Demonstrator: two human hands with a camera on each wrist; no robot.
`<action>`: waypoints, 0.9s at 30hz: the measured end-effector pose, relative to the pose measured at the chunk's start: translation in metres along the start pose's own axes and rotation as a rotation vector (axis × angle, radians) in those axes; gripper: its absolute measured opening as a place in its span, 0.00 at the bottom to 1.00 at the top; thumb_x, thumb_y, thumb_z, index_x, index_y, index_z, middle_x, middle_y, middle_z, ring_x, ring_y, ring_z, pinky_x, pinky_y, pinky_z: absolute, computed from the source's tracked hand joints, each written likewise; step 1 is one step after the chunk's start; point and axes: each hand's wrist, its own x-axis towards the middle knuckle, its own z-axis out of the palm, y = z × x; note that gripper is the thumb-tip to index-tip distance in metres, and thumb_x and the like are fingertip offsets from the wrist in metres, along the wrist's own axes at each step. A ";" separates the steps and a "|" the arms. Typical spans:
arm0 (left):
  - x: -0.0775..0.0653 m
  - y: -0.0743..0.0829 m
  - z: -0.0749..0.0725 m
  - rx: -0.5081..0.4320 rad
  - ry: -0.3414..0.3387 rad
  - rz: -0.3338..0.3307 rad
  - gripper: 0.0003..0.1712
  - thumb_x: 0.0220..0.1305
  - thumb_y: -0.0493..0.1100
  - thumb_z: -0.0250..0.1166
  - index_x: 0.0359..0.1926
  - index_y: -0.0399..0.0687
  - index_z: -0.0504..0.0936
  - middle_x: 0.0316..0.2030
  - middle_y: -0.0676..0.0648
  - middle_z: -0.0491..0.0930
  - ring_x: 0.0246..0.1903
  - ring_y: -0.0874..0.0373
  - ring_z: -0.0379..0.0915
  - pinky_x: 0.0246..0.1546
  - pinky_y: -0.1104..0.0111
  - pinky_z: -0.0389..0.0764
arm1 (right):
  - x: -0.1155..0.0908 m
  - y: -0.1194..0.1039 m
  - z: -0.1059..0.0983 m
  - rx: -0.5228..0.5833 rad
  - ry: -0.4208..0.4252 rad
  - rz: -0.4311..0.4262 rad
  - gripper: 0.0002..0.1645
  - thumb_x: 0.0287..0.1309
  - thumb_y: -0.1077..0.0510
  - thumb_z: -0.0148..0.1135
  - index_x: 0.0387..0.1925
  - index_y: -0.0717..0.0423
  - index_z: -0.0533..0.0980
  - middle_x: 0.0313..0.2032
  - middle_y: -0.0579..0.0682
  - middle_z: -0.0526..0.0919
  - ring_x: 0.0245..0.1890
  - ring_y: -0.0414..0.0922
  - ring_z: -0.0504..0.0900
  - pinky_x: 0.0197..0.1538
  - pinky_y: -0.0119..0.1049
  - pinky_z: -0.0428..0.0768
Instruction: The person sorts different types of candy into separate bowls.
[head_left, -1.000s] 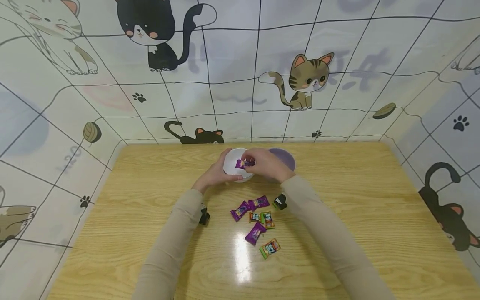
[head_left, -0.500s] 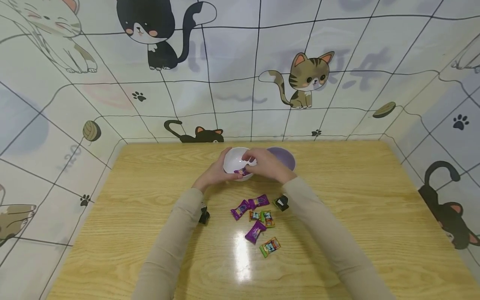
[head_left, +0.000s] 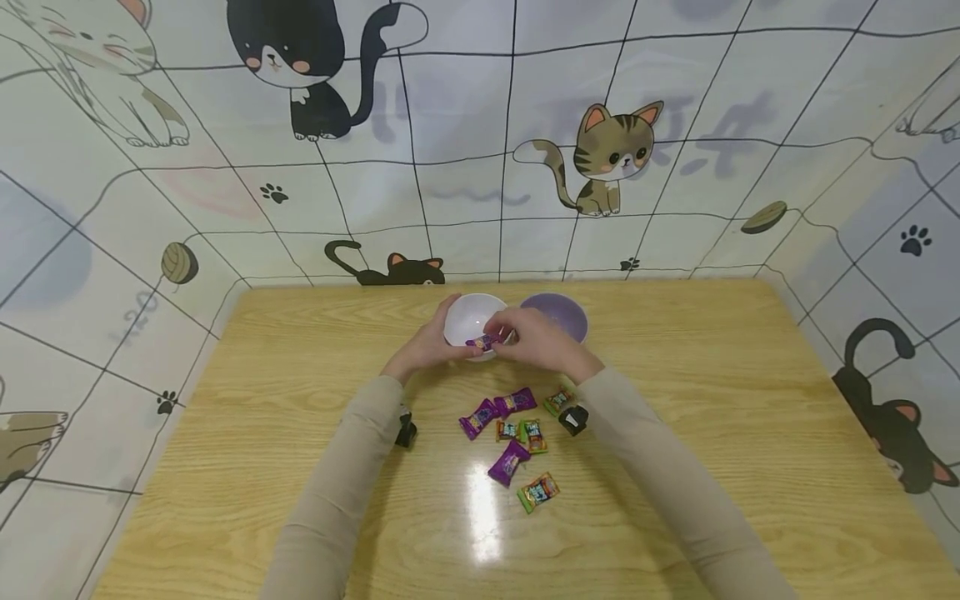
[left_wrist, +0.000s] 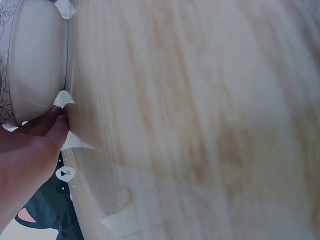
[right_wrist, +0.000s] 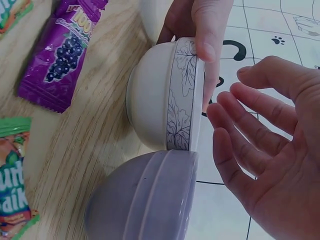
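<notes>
My left hand (head_left: 433, 343) holds the white bowl (head_left: 467, 312) by its side, thumb at the near rim. In the left wrist view its fingers (left_wrist: 57, 131) press against the bowl's outer wall. A purple-wrapped candy (head_left: 480, 342) lies inside the bowl, partly behind the fingers. My right hand (head_left: 540, 340) hovers over the bowl's right rim. The right wrist view shows this hand (right_wrist: 270, 135) with fingers loosely bent and nothing between them. Touching the white bowl on its right is a purple bowl (head_left: 567, 315), partly covered by the right hand.
Nearer on the wooden table (head_left: 712, 400) lie three purple grape candies (head_left: 508, 463) and several green-and-orange candies (head_left: 537, 492). A black wrist camera (head_left: 574, 419) sits at the right sleeve, another camera (head_left: 406, 430) at the left. Cat-printed sheeting (head_left: 465, 183) borders the table.
The right hand has let go of the purple candy, which now lies in the white bowl. That hand has drawn slightly right and nearer; the left hand keeps its hold.
</notes>
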 end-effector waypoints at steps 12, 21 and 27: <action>0.000 0.001 0.000 -0.003 -0.001 -0.003 0.63 0.52 0.44 0.76 0.76 0.47 0.40 0.67 0.35 0.60 0.60 0.42 0.65 0.59 0.52 0.68 | -0.019 -0.002 0.004 -0.048 0.008 -0.052 0.16 0.56 0.65 0.63 0.48 0.63 0.79 0.42 0.54 0.83 0.43 0.46 0.81 0.48 0.38 0.79; 0.000 0.001 0.000 0.008 -0.001 -0.014 0.63 0.52 0.44 0.76 0.76 0.50 0.40 0.67 0.34 0.60 0.60 0.42 0.66 0.60 0.52 0.67 | -0.030 -0.002 0.008 -0.071 -0.020 -0.042 0.18 0.57 0.62 0.64 0.49 0.64 0.78 0.44 0.57 0.83 0.45 0.48 0.81 0.50 0.41 0.78; 0.000 0.000 0.000 0.009 0.005 -0.017 0.63 0.51 0.44 0.76 0.76 0.50 0.41 0.67 0.34 0.61 0.60 0.40 0.65 0.61 0.51 0.65 | -0.036 0.002 0.012 -0.068 -0.038 -0.036 0.18 0.57 0.65 0.64 0.50 0.65 0.78 0.43 0.57 0.83 0.43 0.48 0.81 0.49 0.41 0.79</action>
